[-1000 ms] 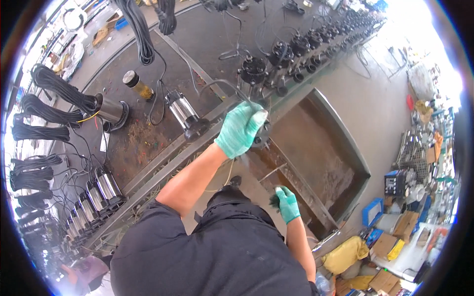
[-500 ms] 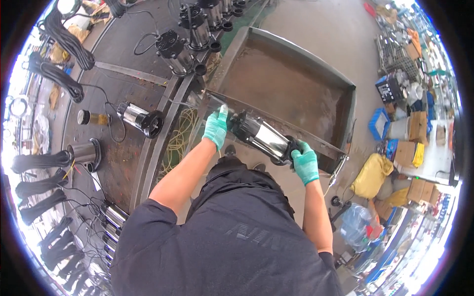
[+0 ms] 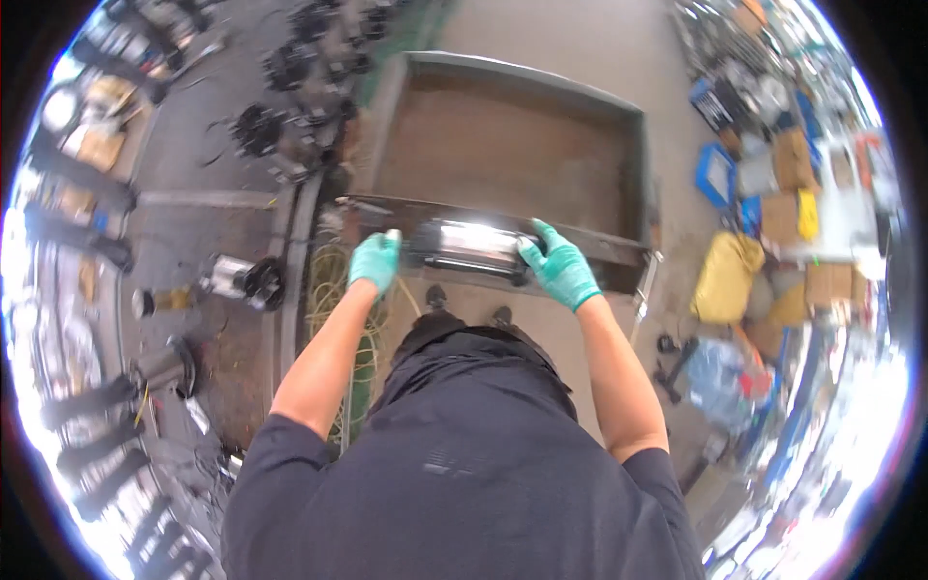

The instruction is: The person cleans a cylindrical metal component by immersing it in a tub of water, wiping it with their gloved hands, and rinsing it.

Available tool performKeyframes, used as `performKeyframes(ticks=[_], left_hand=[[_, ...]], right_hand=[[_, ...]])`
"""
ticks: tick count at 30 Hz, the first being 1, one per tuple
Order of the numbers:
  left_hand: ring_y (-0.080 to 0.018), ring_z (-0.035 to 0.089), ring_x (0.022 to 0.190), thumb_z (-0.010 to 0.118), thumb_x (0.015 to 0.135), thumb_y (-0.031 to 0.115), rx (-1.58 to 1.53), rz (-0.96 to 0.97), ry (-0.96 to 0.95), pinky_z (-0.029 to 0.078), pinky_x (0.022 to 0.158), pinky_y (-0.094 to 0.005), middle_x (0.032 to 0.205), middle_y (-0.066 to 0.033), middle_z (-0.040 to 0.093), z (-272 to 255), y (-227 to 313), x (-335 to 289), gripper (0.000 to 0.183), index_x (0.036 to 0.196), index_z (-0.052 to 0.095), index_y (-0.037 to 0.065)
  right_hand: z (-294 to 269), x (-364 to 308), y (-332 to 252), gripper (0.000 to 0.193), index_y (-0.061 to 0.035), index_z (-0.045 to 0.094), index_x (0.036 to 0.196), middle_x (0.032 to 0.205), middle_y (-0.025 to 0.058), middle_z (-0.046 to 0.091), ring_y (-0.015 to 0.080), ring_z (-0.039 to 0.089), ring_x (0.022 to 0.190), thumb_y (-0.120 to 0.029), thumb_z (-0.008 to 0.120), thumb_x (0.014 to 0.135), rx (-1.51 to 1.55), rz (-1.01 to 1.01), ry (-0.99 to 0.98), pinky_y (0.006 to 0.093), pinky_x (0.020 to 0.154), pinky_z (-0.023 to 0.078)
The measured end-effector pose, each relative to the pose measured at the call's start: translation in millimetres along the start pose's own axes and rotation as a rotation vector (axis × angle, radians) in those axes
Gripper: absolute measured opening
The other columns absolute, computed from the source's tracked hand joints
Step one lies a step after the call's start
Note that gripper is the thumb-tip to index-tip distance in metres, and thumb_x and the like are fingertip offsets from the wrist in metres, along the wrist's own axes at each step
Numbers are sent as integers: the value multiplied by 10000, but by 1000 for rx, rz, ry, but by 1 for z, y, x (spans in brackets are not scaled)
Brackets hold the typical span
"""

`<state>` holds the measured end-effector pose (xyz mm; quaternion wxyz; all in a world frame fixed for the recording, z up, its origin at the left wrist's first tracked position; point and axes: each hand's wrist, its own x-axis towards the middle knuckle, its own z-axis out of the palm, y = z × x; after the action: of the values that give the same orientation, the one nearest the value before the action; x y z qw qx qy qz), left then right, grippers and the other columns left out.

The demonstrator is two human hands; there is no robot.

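A shiny metal cylindrical pump with black ends lies roughly level in front of me, over the near edge of a metal trough. My right hand, in a green glove, is closed around its right end, with the thumb and fingers on the black part. At its dark left end is my left hand, also gloved in green, with fingers curled. Blur hides exactly how the left fingers meet the pump.
Another pump lies on the dark workbench at my left, among black cable coils. Pale tubing hangs beside the bench edge. On the right are a yellow sack, a blue crate and cardboard boxes.
The pump has turned from a slant to nearly level and shifted left in view, with both hands moving along. The whole view has swung, and the trough now appears farther left.
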<state>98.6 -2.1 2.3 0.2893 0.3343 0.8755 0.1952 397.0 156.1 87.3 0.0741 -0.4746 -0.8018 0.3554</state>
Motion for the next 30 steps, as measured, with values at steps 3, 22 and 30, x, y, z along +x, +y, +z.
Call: performKeyframes(ticks=[3, 22, 30], left_hand=[[-295, 648, 1037, 621, 994, 416, -364, 18, 46, 486, 943, -398, 1132, -202, 695, 2, 1, -24, 495, 1195, 620, -36], [-175, 605, 926, 880, 800, 179, -445, 148, 115, 497, 885, -314, 1069, -96, 652, 32, 15, -32, 639, 1240, 466, -29], [-206, 588, 993, 882, 801, 221, -340, 136, 89, 481, 940, -329, 1131, -129, 633, 27, 20, -28, 707, 1282, 432, -36]], right_hand=[[-12, -29, 33, 513, -15, 574, 1294, 1073, 226, 713, 367, 687, 956, -398, 667, 965, 540, 383, 69, 423, 862, 533], [-13, -84, 166, 91, -38, 652, 1058, 818, 21, 654, 100, 623, 675, -83, 602, 996, 922, 433, 512, 258, 586, 506], [23, -65, 103, 186, -3, 668, 1153, 804, 29, 647, 108, 622, 659, -50, 605, 984, 1083, 266, 135, 259, 603, 522]])
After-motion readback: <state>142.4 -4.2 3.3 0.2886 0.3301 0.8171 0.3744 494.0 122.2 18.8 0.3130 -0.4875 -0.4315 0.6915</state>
